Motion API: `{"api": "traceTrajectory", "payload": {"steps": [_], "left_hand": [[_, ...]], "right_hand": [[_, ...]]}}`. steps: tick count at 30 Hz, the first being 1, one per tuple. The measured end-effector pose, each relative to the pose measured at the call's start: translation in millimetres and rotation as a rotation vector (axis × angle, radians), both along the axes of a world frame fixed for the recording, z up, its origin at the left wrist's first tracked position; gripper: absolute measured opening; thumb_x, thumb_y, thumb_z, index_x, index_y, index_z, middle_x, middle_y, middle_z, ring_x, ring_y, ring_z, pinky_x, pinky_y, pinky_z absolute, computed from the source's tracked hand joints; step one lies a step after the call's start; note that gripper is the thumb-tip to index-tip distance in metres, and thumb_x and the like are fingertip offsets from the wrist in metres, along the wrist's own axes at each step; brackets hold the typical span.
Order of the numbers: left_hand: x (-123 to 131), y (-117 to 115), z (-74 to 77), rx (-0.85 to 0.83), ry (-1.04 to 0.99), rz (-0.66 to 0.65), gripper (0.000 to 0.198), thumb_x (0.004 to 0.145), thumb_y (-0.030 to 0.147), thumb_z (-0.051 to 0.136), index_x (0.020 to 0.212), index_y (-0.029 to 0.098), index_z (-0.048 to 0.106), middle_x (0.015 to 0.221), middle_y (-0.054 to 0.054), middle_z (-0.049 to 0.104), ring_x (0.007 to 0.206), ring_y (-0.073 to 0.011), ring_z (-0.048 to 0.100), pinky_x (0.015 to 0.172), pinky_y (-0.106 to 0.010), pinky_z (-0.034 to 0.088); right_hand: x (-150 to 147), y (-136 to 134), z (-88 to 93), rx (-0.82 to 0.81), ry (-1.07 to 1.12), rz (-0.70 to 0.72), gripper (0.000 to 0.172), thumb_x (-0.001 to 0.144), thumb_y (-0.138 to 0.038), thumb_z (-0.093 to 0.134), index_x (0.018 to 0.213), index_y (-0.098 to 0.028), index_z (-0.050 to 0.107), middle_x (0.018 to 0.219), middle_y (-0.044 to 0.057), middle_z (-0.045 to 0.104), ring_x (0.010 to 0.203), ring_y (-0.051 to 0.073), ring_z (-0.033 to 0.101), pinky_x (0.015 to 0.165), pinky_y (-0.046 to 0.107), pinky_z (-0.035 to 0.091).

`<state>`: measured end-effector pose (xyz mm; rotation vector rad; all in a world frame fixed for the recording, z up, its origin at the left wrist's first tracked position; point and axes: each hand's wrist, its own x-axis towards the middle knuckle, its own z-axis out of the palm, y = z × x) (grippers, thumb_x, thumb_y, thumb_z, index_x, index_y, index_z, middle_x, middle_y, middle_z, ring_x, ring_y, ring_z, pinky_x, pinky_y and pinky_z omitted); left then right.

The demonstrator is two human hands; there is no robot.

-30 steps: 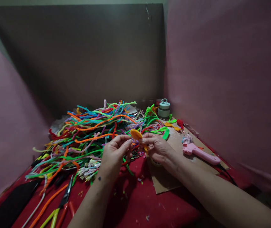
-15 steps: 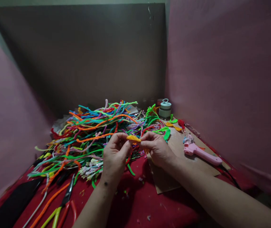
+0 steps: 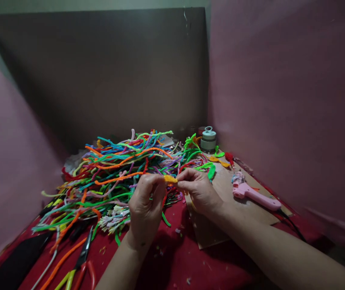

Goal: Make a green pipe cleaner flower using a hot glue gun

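Between my two hands is a small yellow-orange fuzzy piece, flattened like a petal and apparently made of pipe cleaner. My left hand pinches its left end between thumb and fingers, the back of the hand turned toward me. Its right end sits in the fingertips of my right hand. Behind the hands spreads a big tangled heap of coloured pipe cleaners. Part of the heap is hidden by my left hand.
Scissors with red and yellow handles lie at front left. A pink glue gun rests on a brown board at right, near yellow and green shaped pieces. Behind stands a pale green lidded jar. The tablecloth is red.
My left hand has rolled so its back shows more, and its fingers have closed further round the left end of the yellow-orange piece. The right hand keeps its pinch. The view has shifted slightly.
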<state>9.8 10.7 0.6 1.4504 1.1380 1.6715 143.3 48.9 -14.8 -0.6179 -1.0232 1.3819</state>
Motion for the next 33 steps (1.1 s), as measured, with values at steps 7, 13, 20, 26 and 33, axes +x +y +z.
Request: {"api": "traceTrajectory", "payload": {"steps": [7, 13, 20, 26, 33], "left_hand": [[-2.4, -1.2, 1.9, 0.213, 0.28, 0.09, 0.012, 0.073, 0.017, 0.063, 0.082, 0.024, 0.063, 0.08, -0.001, 0.059, 0.074, -0.0159, 0.056, 0.07, -0.025, 0.045], [-7.1, 4.5, -2.4, 0.351, 0.456, 0.125, 0.01, 0.077, 0.015, 0.058, 0.085, 0.021, 0.058, 0.078, 0.0, 0.058, 0.068, -0.0124, 0.056, 0.066, -0.025, 0.047], [-7.2, 3.6, -0.9, 0.363, 0.53, 0.154, 0.009, 0.079, 0.015, 0.056, 0.086, 0.021, 0.056, 0.079, 0.0, 0.058, 0.068, -0.0119, 0.058, 0.065, -0.023, 0.048], [-6.4, 4.3, 1.0, 0.34, 0.559, 0.218, 0.006, 0.079, 0.018, 0.056, 0.084, 0.02, 0.057, 0.076, 0.0, 0.059, 0.064, -0.0108, 0.058, 0.061, -0.021, 0.048], [-2.5, 4.6, -1.6, 0.349, 0.562, 0.197, 0.006, 0.08, 0.018, 0.055, 0.085, 0.019, 0.057, 0.075, 0.0, 0.058, 0.062, -0.0101, 0.056, 0.058, -0.02, 0.047]], "right_hand": [[-0.3, 1.6, -3.5, 0.025, -0.018, 0.035, 0.009, 0.057, -0.008, 0.065, 0.06, -0.016, 0.064, 0.053, -0.005, 0.056, 0.05, 0.008, 0.045, 0.053, 0.022, 0.034], [1.0, 0.6, -3.2, 0.01, -0.009, 0.053, 0.009, 0.055, -0.007, 0.066, 0.058, -0.015, 0.063, 0.053, -0.005, 0.057, 0.05, 0.007, 0.046, 0.053, 0.021, 0.035], [0.3, 3.2, -5.4, -0.037, 0.06, 0.154, 0.01, 0.055, -0.009, 0.068, 0.059, -0.015, 0.061, 0.052, -0.005, 0.056, 0.048, 0.007, 0.047, 0.051, 0.022, 0.035], [1.7, 4.4, -4.2, -0.032, 0.039, 0.173, 0.013, 0.058, -0.018, 0.073, 0.062, -0.015, 0.061, 0.053, -0.003, 0.057, 0.048, 0.009, 0.05, 0.052, 0.024, 0.037], [0.8, 3.5, -2.0, -0.133, 0.08, 0.173, 0.012, 0.052, -0.011, 0.068, 0.056, -0.015, 0.057, 0.048, -0.004, 0.055, 0.043, 0.008, 0.047, 0.047, 0.022, 0.033]]}}
